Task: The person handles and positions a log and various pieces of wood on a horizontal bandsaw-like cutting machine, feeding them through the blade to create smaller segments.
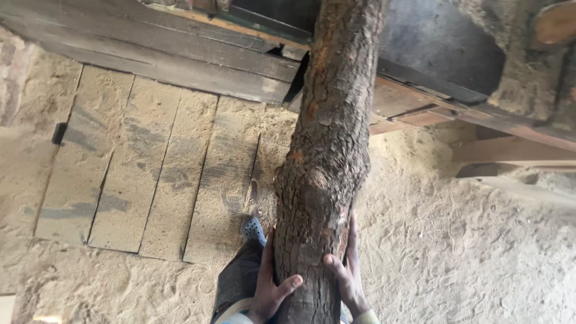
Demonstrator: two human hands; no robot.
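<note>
dark grey trousers point(237, 279), a blue perforated clog point(253, 229), pale sleeve cuffs point(366, 317).

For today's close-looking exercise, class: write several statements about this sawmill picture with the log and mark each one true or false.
1. Both hands grip the near end of the log. True: the left hand and the right hand clasp it from either side.
2. The log has been stripped of its bark. False: rough bark covers it.
3. Sawdust covers the ground. True.
4. The wooden boards to the left are stacked upright. False: they lie flat, dusted with sawdust.
5. The person's shoe is bright red. False: it looks grey-blue with small holes.
</note>
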